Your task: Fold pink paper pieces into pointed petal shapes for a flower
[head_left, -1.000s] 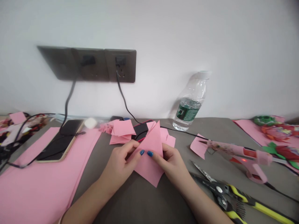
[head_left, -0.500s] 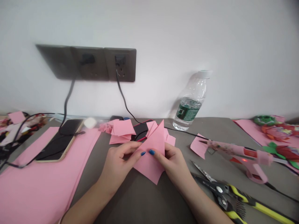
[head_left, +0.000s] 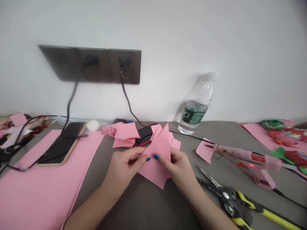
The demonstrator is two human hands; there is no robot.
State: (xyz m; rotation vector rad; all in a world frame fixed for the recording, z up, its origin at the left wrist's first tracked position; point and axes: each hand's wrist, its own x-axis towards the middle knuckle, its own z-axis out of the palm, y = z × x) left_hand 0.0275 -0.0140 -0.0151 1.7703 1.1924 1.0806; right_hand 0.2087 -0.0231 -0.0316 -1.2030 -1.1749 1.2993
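A partly folded piece of pink paper [head_left: 157, 169] is held between both hands over the grey tabletop, one pointed corner standing up at the top. My left hand [head_left: 127, 169] pinches its left side, thumb on the front and fingers behind. From the right, my right hand [head_left: 176, 164] grips the same paper, its thumb pressed near the middle beside the left thumb. The fingers behind the sheet are partly hidden. Just beyond the hands lies a stack of pink paper squares [head_left: 126, 132], with more pink pieces [head_left: 176, 142] behind the held sheet.
Large pink sheets [head_left: 48, 188] lie at left under a phone [head_left: 63, 143]. A water bottle [head_left: 195, 108] leans on the wall. To the right are a pink glue gun [head_left: 251, 159] with a red light, scissors-like cutters with yellow handles [head_left: 230, 198], and paper flowers [head_left: 287, 137].
Both hands keep hold of the pink paper in nearly the same pose. The whole view has shifted very slightly.
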